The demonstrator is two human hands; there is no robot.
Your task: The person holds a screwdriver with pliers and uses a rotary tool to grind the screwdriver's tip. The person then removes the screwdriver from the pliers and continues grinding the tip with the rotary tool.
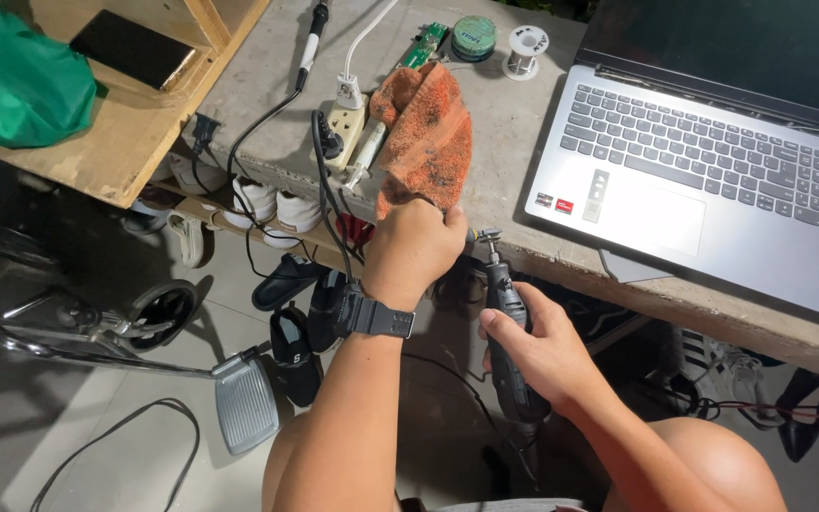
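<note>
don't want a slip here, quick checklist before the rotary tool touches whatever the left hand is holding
1. Right hand wrapped firmly round the rotary tool: ok.
2. Left hand closed on a small piece at the bench edge: ok, piece itself cannot tell.
3. Tool tip clear of left fingers: cannot tell, very close.
4. Orange rag away from the tip: not ok, it hangs right above.
5. Laptop clear of the work spot: ok.

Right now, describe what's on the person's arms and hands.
Both forearms are bare, no sleeves or gloves. The left hand has a black wristwatch with a wide strap at the wrist. The right hand wears nothing; no rings show.
</note>
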